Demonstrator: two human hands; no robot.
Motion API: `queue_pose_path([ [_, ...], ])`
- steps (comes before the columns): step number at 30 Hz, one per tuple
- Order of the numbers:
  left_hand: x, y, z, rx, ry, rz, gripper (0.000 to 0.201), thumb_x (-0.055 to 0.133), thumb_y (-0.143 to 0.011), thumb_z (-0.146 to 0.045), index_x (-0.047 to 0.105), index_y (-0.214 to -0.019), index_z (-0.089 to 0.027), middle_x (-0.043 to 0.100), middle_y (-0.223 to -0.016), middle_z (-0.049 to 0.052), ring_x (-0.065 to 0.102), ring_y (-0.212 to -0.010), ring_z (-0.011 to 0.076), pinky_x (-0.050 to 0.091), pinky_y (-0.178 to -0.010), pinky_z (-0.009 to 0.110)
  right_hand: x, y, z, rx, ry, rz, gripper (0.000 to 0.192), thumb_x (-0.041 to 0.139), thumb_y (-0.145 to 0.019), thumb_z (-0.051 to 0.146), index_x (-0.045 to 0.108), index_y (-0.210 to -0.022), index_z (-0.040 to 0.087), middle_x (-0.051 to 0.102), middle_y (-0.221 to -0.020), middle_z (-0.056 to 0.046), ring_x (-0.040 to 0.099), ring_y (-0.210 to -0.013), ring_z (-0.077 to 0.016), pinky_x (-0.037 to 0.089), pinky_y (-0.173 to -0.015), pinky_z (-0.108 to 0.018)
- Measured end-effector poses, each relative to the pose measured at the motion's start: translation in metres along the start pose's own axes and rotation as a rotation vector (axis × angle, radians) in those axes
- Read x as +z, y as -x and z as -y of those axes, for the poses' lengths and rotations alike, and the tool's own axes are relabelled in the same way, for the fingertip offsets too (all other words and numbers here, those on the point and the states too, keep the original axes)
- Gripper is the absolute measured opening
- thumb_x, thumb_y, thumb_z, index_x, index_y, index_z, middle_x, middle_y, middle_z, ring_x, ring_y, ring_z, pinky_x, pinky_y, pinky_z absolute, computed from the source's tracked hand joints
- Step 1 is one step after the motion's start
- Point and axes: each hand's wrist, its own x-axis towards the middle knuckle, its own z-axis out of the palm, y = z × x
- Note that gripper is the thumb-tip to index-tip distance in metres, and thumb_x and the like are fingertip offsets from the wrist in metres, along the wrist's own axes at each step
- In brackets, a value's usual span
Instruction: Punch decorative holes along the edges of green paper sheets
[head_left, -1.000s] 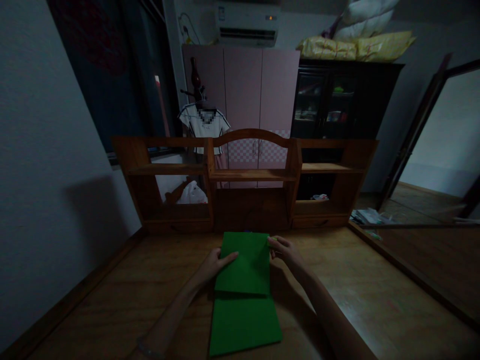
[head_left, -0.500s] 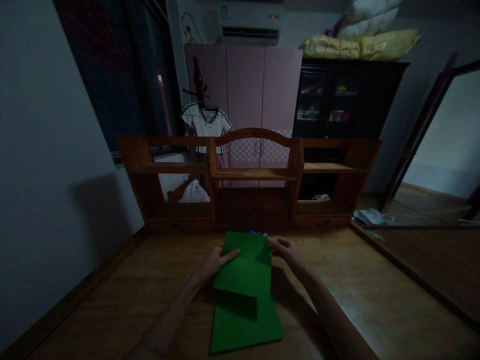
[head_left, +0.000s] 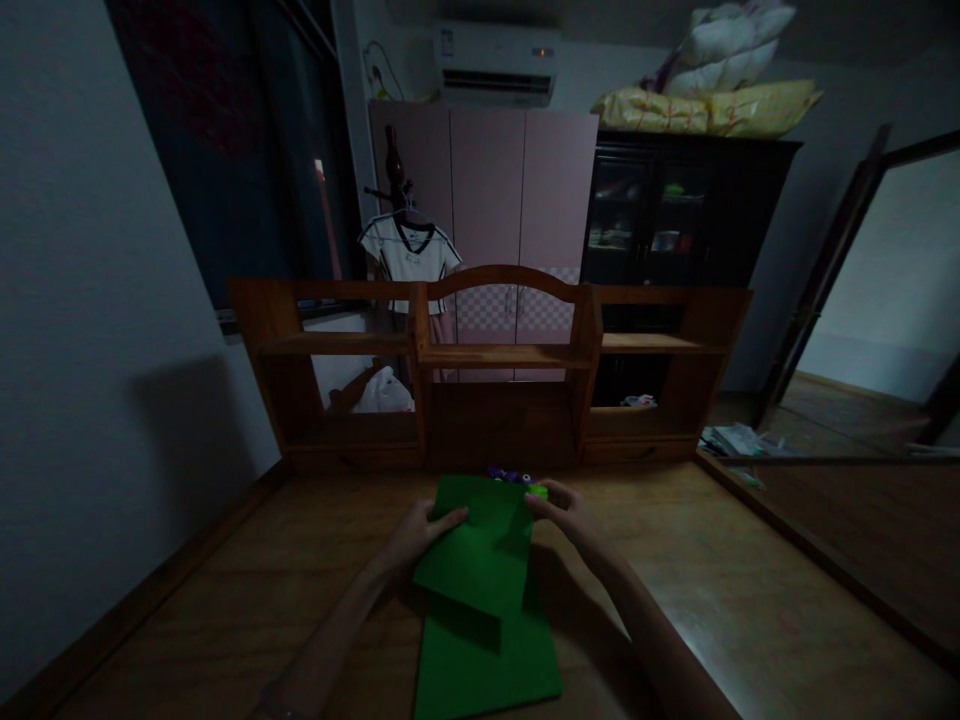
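My left hand grips the left edge of a green sheet, its thumb lying on top. The sheet is raised and slightly bent above a second green piece that lies flat on the table. At the sheet's upper right corner, my right hand is closed on a small bright green object, whose kind I cannot make out. Just behind the sheet's far edge sit small purple and white items, partly hidden.
The wooden table ends at a wooden shelf unit at the back. A wall borders it on the left, and a raised wooden edge runs along the right.
Both hands and the raised sheet have shifted slightly left and down in view. The sheet tilts more, and more of the bright green object shows at its corner.
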Motion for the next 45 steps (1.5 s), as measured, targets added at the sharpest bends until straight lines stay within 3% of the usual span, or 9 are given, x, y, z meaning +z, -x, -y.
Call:
queue_pose_path([
  [15,0.001,0.0,0.004,-0.047,0.014,-0.032,0.048,0.068,-0.066,-0.05,0.062,-0.09,-0.01,0.069,-0.088,0.014,0.065,-0.072,0.0239,0.051,-0.058,0.03,0.002,0.002,0.003,0.01,-0.015,0.013,0.03,0.072,-0.068,0.045,0.063,-0.083,0.02,0.064,-0.08,-0.003,0.061,-0.079,-0.0229,0.046,-0.069,-0.032],
  [26,0.002,-0.001,0.002,0.092,-0.062,-0.064,0.045,0.065,-0.069,-0.05,0.065,-0.088,-0.01,0.069,-0.084,0.011,0.063,-0.069,0.0209,0.048,-0.057,0.026,0.003,0.005,0.004,0.005,0.02,0.041,0.03,0.069,-0.073,0.042,0.061,-0.091,0.019,0.065,-0.087,-0.004,0.061,-0.085,-0.0226,0.047,-0.072,-0.031],
  [38,0.004,0.002,-0.001,0.033,0.056,0.004,0.047,0.067,-0.069,-0.048,0.064,-0.095,-0.009,0.069,-0.091,0.014,0.066,-0.072,0.0228,0.052,-0.06,0.029,0.005,0.005,0.009,-0.044,0.02,0.042,0.029,0.072,-0.071,0.037,0.061,-0.091,0.019,0.064,-0.084,-0.003,0.061,-0.081,-0.0192,0.048,-0.07,-0.028],
  [45,0.005,-0.001,0.003,0.09,0.094,-0.036,0.045,0.07,-0.068,-0.042,0.063,-0.1,-0.011,0.068,-0.096,0.014,0.066,-0.079,0.0244,0.053,-0.066,0.032,0.008,0.006,0.011,-0.106,0.054,0.074,0.036,0.075,-0.068,0.033,0.061,-0.098,0.02,0.064,-0.087,-0.002,0.061,-0.082,-0.0195,0.05,-0.071,-0.03],
])
